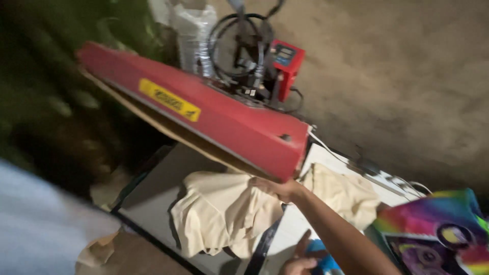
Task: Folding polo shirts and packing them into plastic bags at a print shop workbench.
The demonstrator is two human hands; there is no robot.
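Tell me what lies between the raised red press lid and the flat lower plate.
In the head view, a cream cloth garment lies there on the lower plate, under the red lid, with one hand on it.

A raised heat-press plate (204, 117) hangs over a folded cloth (219, 214) lying on the lower bed (153, 198). A control box (288, 63) stands behind the plate. One hand (277, 189) rests on the cloth; printed sheets (438, 229) lie to the right.
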